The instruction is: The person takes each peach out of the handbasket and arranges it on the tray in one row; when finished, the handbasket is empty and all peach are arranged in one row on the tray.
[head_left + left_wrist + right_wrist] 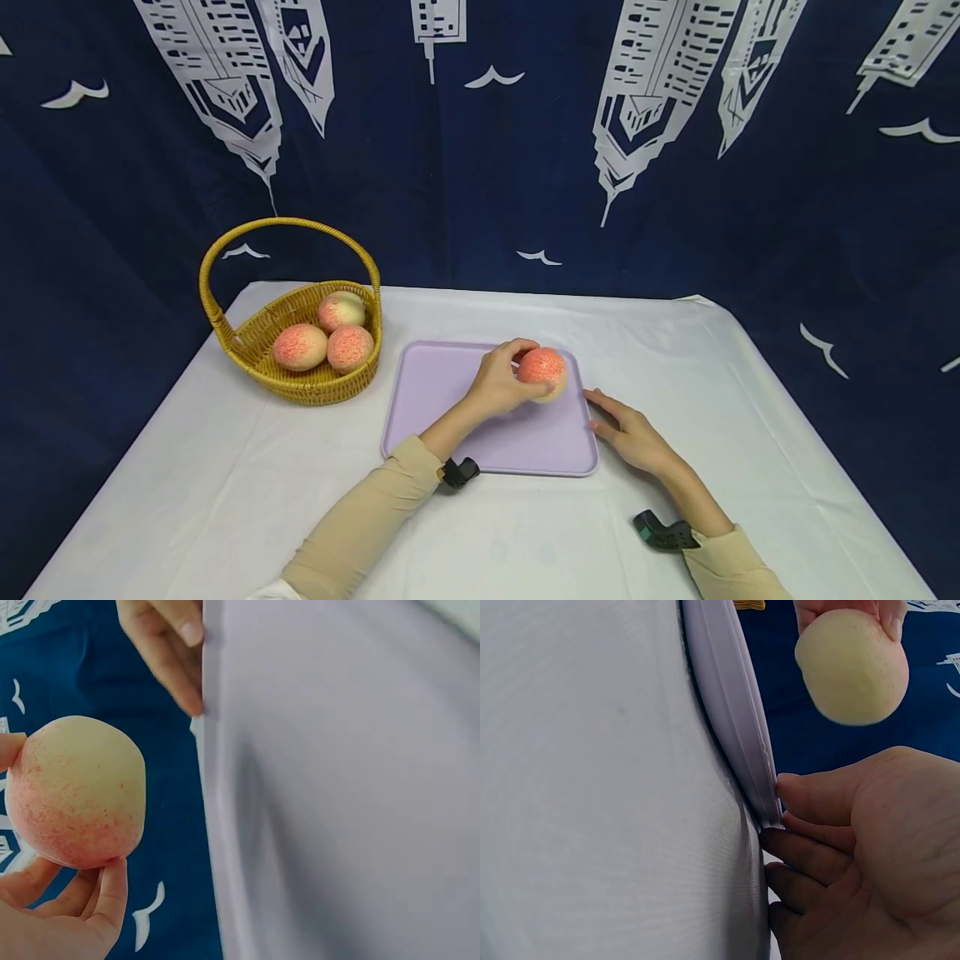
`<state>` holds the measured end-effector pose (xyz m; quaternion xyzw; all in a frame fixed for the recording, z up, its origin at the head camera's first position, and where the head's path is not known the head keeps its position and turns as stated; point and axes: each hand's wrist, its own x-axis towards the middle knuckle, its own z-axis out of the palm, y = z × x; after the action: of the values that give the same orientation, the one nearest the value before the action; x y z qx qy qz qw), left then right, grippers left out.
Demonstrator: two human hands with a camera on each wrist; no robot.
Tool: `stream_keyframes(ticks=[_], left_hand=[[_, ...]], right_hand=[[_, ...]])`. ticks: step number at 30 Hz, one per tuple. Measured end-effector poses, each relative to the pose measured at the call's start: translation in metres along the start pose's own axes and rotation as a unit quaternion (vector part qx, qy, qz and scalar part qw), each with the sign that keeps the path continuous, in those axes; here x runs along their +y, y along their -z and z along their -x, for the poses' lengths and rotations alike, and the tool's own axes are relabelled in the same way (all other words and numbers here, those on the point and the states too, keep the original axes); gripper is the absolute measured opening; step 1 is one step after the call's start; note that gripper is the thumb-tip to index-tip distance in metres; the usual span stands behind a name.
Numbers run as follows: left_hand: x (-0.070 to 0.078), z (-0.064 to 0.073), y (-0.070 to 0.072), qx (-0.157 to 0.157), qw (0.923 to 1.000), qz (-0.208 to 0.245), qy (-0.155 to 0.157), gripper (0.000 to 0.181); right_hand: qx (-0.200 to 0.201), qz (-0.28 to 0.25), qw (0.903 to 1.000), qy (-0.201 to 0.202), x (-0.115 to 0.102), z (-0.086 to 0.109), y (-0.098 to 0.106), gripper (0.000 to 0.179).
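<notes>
My left hand [501, 382] grips a pink and cream peach [546, 372], thumb on one side and fingers on the other. In the left wrist view the peach [82, 795] hangs apart from the lilac tray [337, 750]; from the head it appears over the right part of the tray [442, 375]. Beside the tray's right rim lies my right hand [637, 437]. The right wrist view shows its thumb and fingertips [799, 796] touching the tray's edge, with other fingers low against the white cloth.
A yellow wicker basket [318, 392] with a tall arched handle stands at the table's back left, holding three peaches [300, 347]. White cloth [540, 542] covers the table. Behind it hangs a dark blue curtain [487, 183] with white building prints.
</notes>
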<state>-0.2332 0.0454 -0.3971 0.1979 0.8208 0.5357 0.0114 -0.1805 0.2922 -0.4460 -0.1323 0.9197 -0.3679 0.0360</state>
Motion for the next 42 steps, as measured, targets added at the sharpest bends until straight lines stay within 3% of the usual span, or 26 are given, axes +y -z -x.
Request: stream_keyframes(ticks=[9, 15, 25, 42], left_hand=[[-0.009, -0.005, -0.029, -0.012, 0.9998, 0.005, 0.018, 0.058], [-0.017, -0.007, -0.039, -0.007, 0.9996, -0.005, 0.027, 0.057], [-0.022, -0.007, -0.048, -0.012, 0.9988, 0.005, 0.048, 0.057], [-0.023, -0.008, -0.050, -0.021, 0.9990, -0.008, 0.038, 0.060]], right_hand=[[0.003, 0.001, 1.0000, 0.000, 0.000, -0.001, -0.002, 0.051], [0.000, 0.000, 1.0000, -0.001, 0.001, 0.000, -0.002, 0.052], [-0.002, -0.004, 1.0000, 0.000, 0.001, -0.001, -0.002, 0.052], [0.006, 0.004, 1.0000, 0.006, 0.003, -0.001, -0.003, 0.054]])
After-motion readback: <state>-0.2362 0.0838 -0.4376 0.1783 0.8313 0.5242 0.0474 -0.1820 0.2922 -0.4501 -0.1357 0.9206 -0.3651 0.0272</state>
